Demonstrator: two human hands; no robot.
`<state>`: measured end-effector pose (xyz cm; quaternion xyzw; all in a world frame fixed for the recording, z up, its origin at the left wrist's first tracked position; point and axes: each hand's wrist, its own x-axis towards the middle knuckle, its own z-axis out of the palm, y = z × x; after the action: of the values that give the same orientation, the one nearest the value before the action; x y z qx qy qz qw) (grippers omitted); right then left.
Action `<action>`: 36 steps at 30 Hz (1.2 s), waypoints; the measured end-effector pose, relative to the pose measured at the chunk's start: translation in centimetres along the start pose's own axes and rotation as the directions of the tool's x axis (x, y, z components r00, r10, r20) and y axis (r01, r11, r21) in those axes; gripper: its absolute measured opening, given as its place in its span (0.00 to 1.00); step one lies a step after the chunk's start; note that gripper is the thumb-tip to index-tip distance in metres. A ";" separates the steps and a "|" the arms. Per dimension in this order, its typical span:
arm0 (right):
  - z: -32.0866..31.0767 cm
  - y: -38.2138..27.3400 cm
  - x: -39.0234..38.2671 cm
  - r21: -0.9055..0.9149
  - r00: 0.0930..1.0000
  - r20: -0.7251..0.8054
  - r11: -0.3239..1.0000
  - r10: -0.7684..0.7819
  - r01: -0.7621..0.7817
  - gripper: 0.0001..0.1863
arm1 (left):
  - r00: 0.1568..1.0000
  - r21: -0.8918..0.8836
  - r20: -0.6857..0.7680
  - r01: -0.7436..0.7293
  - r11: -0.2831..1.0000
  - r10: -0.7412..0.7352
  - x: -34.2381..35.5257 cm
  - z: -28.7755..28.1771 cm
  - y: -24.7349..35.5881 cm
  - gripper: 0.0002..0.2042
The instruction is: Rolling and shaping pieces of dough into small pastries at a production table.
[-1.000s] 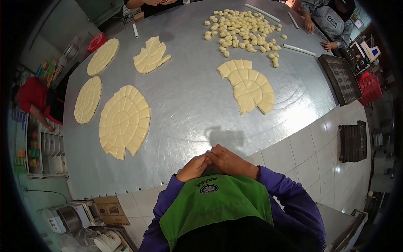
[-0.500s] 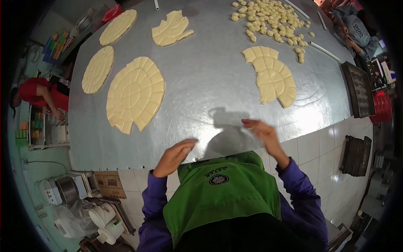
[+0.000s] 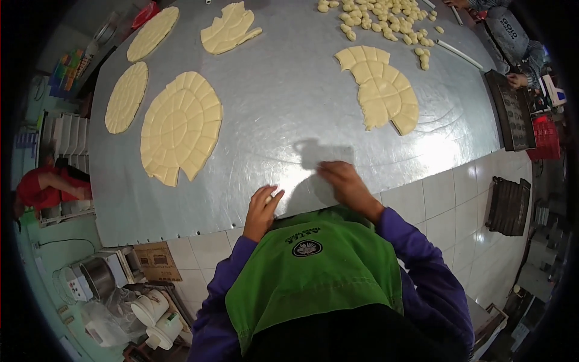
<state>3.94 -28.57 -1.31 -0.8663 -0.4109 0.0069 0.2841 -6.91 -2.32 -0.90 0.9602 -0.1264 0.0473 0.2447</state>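
Over the table's near edge, my left hand (image 3: 262,210) has its fingers curled. A small pale bit, perhaps dough, shows between thumb and fingers. To its right, my right hand (image 3: 348,186) hangs above the table with fingers bunched together and pointing left; anything inside is hidden. The hands are apart. Ahead to the right lies a partly used, scored dough sheet (image 3: 383,89). Ahead to the left rests a big round dough sheet (image 3: 182,123), cut into segments and notched at its near edge. Several small knotted dough pieces (image 3: 386,23) are heaped at the far right.
The metal table (image 3: 271,120) also bears two dough ovals (image 3: 126,98) at the left and a ragged dough piece (image 3: 229,30) farther back. A dark moulded tray (image 3: 514,111) stands at its right edge. One person (image 3: 51,187) is at left, another (image 3: 515,45) at far right.
My right hand has moved left, nearer my left hand, and its fingers have drawn together. My left hand has turned more upright. The view has shifted slightly.
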 end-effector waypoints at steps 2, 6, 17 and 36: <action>-0.7 -0.6 -1.1 0.192 0.990 -0.031 0.973 0.137 -0.129 0.23 | 0.994 -0.282 -0.045 0.087 0.955 -0.103 -0.7 -1.3 0.5 0.21; -3.6 -5.3 2.5 0.899 0.662 0.411 -0.157 0.627 -0.409 0.17 | 0.997 -0.518 -0.039 -0.077 0.852 0.067 6.3 -3.0 5.3 0.22; -16.8 8.9 9.0 0.944 0.609 -0.040 -0.171 0.792 0.283 0.29 | 0.985 -0.425 -0.164 -0.020 0.905 -0.055 7.6 -3.6 4.3 0.21; -9.4 10.3 0.1 0.823 0.014 -0.434 0.403 0.901 -0.401 0.22 | 0.941 -0.496 -0.220 0.120 0.860 -0.258 6.6 -4.1 2.5 0.18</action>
<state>13.57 -38.25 1.50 -0.7119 0.2931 -0.1930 0.6083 -1.36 -3.94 4.83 0.8618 -0.0025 0.1249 0.4917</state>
